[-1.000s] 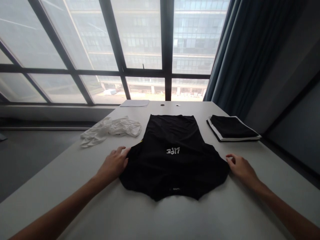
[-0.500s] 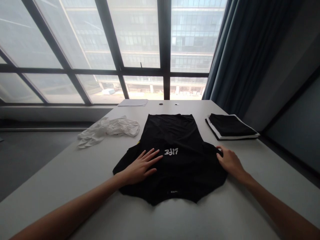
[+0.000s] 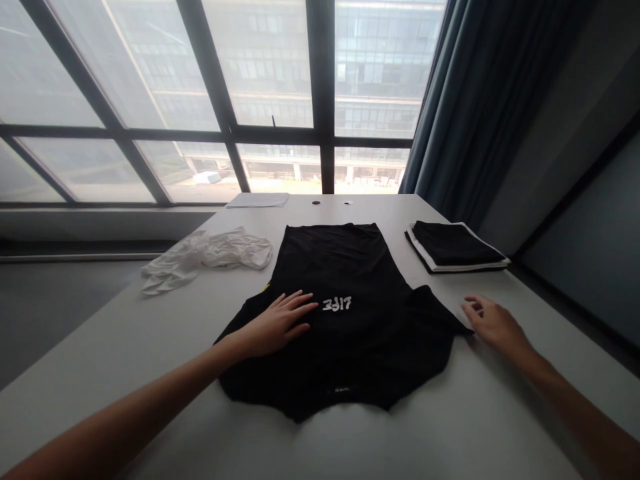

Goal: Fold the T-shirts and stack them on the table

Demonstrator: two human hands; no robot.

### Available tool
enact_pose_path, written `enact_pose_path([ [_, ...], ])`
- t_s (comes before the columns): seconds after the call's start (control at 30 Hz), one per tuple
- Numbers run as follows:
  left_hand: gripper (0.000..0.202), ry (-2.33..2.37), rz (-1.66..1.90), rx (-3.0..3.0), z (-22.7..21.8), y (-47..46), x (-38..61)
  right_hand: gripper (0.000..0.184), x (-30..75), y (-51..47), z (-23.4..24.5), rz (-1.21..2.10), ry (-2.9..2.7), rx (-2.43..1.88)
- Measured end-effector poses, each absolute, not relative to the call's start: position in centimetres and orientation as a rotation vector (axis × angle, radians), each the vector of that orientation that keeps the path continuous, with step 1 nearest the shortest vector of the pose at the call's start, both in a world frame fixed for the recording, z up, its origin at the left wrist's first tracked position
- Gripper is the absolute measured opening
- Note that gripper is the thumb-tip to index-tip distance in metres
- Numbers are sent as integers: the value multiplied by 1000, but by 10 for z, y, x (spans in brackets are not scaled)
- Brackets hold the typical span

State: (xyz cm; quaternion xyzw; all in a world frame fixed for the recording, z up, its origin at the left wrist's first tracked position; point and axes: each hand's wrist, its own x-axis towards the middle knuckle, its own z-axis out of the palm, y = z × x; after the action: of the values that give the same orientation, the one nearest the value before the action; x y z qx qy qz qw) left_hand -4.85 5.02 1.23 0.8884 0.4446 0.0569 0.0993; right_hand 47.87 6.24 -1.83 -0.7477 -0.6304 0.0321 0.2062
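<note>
A black T-shirt (image 3: 345, 260) lies spread on the white table (image 3: 115, 360), its neckline toward me and white "LIFE" lettering upside down from here. My left hand (image 3: 280, 323) rests flat on the shirt's left part, fingers spread. At the tip of the unfolded right sleeve (image 3: 443, 317) is my right hand (image 3: 495, 327), fingers loosely curled and a gap showing by the thumb. The sleeve's point ends at the near side of that hand; whether they touch is hard to see.
A crumpled white garment (image 3: 215, 253) lies on the left. At the right is a stack of folded black and white clothes (image 3: 457, 245). Paper sheets (image 3: 257, 200) lie at the far edge, before the windows. A blue curtain (image 3: 465, 100) hangs at right.
My right hand has moved right, away from the shirt's side, and the right sleeve now extends outward to a point. The left hand stays on the shirt. The view has shifted slightly.
</note>
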Motion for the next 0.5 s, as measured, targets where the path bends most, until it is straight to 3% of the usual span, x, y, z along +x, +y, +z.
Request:
enact_pose_path([
  [0.17, 42, 1434, 335, 2614, 4, 50, -34, 33, 411, 57, -9, -137, -1962, -1648],
  [0.5, 60, 1185, 191, 2777, -5, 18, -42, 56, 363, 41, -41, 157, -2519, -1246],
])
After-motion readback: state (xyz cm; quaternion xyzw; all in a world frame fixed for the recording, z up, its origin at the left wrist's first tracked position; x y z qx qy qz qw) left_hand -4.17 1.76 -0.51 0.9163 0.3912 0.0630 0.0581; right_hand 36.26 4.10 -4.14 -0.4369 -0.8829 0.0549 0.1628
